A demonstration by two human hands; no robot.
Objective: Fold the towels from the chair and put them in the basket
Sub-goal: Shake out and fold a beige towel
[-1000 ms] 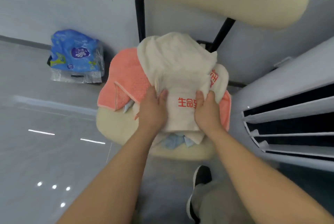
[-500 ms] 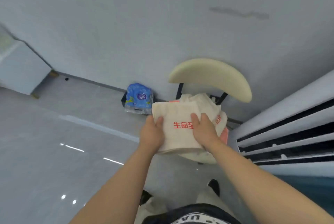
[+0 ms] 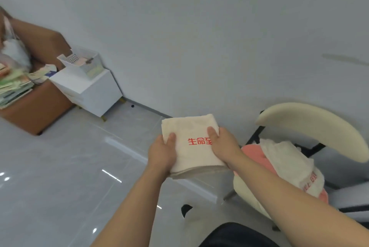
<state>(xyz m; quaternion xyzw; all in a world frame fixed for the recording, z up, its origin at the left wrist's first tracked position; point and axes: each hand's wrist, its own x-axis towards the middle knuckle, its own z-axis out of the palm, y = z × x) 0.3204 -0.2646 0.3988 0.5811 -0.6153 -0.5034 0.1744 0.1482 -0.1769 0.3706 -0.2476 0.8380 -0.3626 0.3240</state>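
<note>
The folded towel (image 3: 196,133) is made of soft, matt cream cloth, and red letters are printed on it. The floor (image 3: 60,167) is laid with smooth, shiny tiles, while the wall (image 3: 199,27) is painted matt. The basket (image 3: 90,65) is made of white plastic with little holes, and the chair back (image 3: 311,127) is covered in smooth cream padding.

Both hands, left hand (image 3: 162,154) and right hand (image 3: 223,145), gripped a folded cream towel (image 3: 191,143) above the floor, the chair (image 3: 311,127) just beside.
</note>
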